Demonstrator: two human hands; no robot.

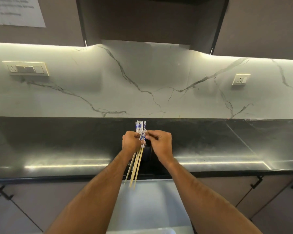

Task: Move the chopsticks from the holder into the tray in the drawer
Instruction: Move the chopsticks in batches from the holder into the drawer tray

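A bundle of several chopsticks [139, 128] with blue-and-white patterned tops and plain wooden tips is held upright above the black countertop [57, 141]. My left hand [131, 142] grips the bundle around its middle. My right hand [160, 142] pinches the patterned tops from the right side. A dark holder [148, 150] shows only partly between my hands, mostly hidden. The wooden tips hang down over the front edge of the counter. Below it, a pale grey surface [150, 208] lies between my forearms; whether it is the drawer tray I cannot make out.
A marble-patterned backsplash [142, 81] rises behind the counter, with a switch panel [26, 68] at left and a socket [240, 79] at right. Dark upper cabinets [150, 19] hang overhead. Lower cabinet doors with black handles [255, 183] flank the pale surface.
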